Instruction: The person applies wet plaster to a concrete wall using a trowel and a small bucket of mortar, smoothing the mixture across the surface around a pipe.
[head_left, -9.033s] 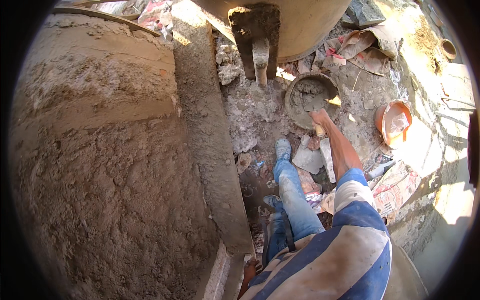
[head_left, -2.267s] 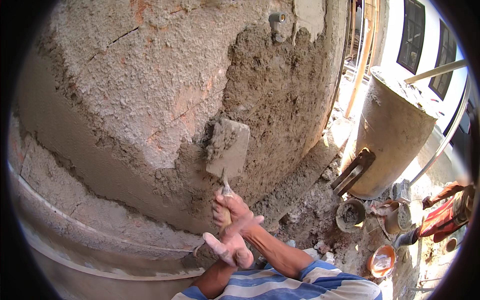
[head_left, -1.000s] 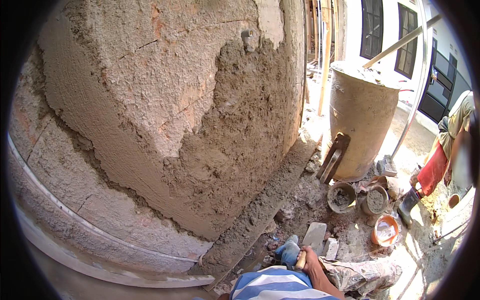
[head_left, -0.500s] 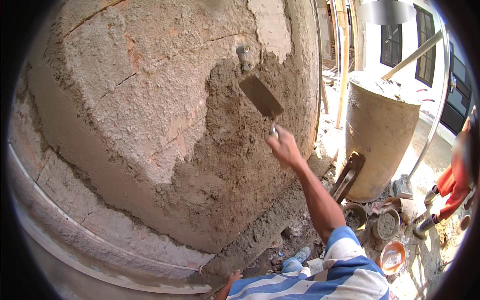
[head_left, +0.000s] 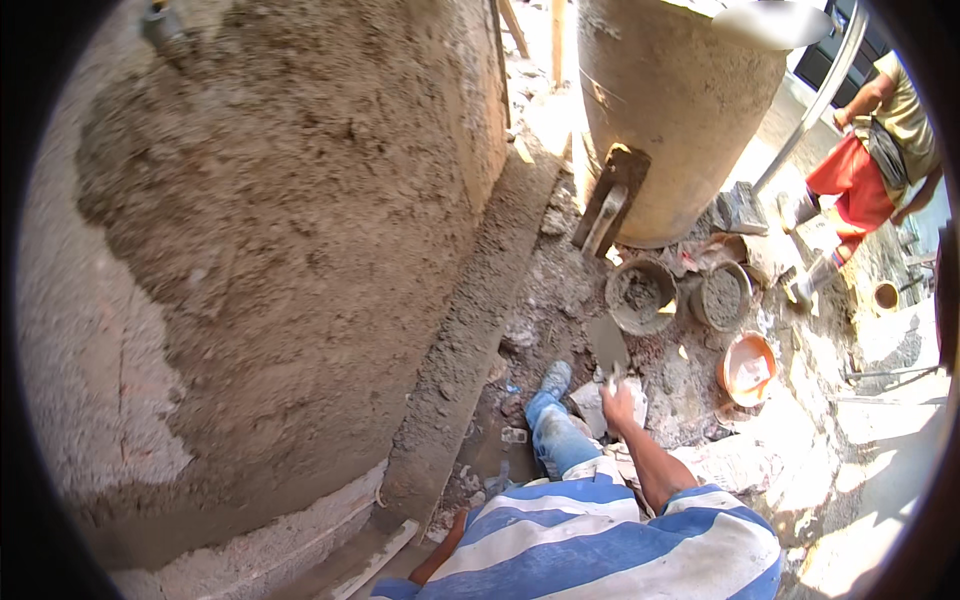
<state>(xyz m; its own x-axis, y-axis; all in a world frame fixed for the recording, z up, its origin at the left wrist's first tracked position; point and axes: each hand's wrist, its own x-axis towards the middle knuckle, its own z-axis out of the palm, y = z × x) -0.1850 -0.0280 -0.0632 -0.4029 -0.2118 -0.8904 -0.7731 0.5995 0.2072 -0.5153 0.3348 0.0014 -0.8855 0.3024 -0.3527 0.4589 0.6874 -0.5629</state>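
Fingers of the right hand (head_left: 620,408) are clenched round the handle of a trowel (head_left: 607,345), whose flat blade points away from the person toward the near mortar bucket (head_left: 640,296), just short of its rim. The left hand is barely in view: only a strip of forearm shows at the lower edge beside the striped shirt (head_left: 600,540), so its grasp cannot be told. To the left rises the wall (head_left: 280,230), its upper part coated in rough wet mortar, with bare blocks showing along the bottom. A second bucket (head_left: 722,295) stands just right of the first, and an orange bowl (head_left: 747,367) lies nearer and further right. Behind the buckets stands a large drum (head_left: 675,100), and at the far right another person (head_left: 875,150) bends over. Judging by the lowered trowel, this is the reloading step between throws of mortar; the next move calls for dipping the blade into the bucket and lifting a level scoop without spilling.
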